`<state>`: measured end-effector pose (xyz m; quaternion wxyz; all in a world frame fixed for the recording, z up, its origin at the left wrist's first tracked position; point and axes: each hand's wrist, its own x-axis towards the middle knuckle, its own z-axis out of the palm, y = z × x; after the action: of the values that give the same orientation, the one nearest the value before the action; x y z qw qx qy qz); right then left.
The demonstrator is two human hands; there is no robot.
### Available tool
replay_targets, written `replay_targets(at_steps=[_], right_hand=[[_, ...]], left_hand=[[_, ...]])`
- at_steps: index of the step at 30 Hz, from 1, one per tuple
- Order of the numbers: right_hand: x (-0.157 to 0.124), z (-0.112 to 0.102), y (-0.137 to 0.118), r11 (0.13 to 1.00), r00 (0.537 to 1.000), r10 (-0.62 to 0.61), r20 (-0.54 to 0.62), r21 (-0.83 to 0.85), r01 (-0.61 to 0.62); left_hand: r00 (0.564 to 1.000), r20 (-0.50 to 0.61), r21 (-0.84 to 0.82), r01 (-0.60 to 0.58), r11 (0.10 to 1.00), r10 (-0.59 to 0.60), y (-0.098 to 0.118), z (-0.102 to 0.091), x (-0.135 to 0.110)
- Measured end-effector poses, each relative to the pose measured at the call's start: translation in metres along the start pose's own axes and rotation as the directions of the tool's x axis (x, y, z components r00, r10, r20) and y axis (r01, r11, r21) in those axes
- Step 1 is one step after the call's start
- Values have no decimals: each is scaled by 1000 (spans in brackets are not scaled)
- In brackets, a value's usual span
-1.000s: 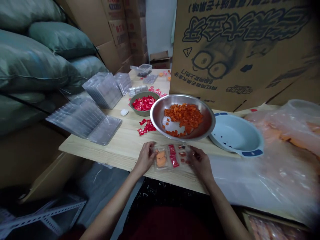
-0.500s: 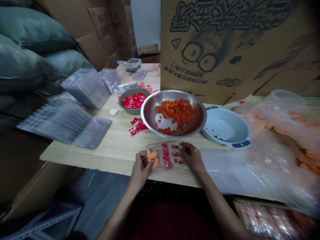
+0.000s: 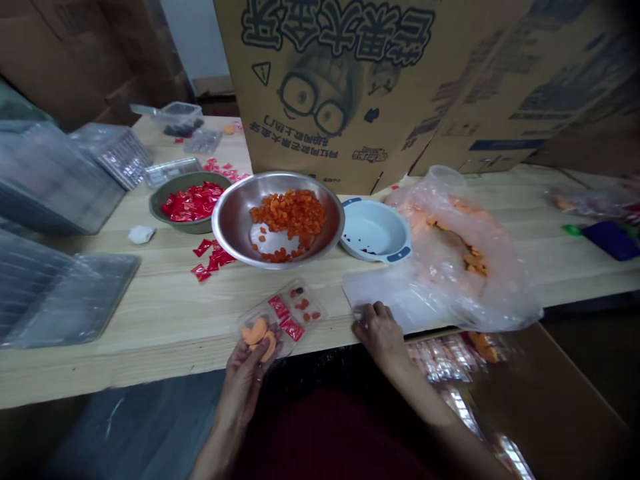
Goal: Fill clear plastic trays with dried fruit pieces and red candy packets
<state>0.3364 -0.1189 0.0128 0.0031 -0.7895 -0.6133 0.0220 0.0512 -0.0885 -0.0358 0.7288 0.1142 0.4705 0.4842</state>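
My left hand [image 3: 245, 373] pinches the near left end of a clear plastic compartment tray [image 3: 265, 307], which lies tilted across the table's front edge. In the tray are orange curved pieces [image 3: 255, 332] by my thumb, red sachets [image 3: 291, 328] in the middle, and small orange-red bits with a dark one [image 3: 299, 291] at the far end. To the right, my right hand [image 3: 383, 337] has its fingers curled at the near left corner of a whitish translucent plastic sheet [image 3: 363, 287], closed on its edge; the fingertips are partly hidden.
Behind the tray stand a steel bowl [image 3: 227, 230] of orange bits, a green bowl [image 3: 157, 212] of red sachets and a light blue basin [image 3: 375, 223]. A plastic bag [image 3: 505, 280] of orange pieces lies right. Clear trays [image 3: 75, 293] stack left; a large carton [image 3: 320, 100] stands behind.
My right hand has left the tray's right end and moved right to the plastic sheet. The tray now slants in my left hand. The view has turned right.
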Motion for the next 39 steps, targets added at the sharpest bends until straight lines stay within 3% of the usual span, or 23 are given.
replay_targets(at_steps=[6, 13, 19, 22, 26, 30, 34, 39], right_hand=[[20, -11, 9, 996, 975, 27, 220, 79, -45], [36, -1, 38, 935, 968, 20, 249, 338, -106], [43, 4, 63, 673, 941, -63, 332, 710, -206], [41, 2, 71, 553, 941, -69, 332, 798, -241], [33, 5, 64, 480, 967, -4, 255, 848, -222], [18, 11, 46, 489, 986, 149, 78, 861, -142], [-2, 16, 30, 555, 965, 250, -82, 828, -73], [-5, 26, 20, 775, 952, 137, -275, 628, 70]], left_hand=[[999, 29, -2, 26, 1000, -26, -4, -3, -1], [997, 40, -1, 65, 998, -64, -13, -2, -5], [996, 43, -41, 84, 996, -82, -16, 13, -10], [994, 47, -63, 101, 993, -99, -16, 24, -15], [993, 85, -72, 88, 994, -82, -25, 46, -25], [994, 111, -46, -10, 999, 15, -45, 63, -36], [994, 104, 30, -27, 999, 23, -64, 67, -48], [999, 18, 132, 47, 990, -50, -70, 64, -55]])
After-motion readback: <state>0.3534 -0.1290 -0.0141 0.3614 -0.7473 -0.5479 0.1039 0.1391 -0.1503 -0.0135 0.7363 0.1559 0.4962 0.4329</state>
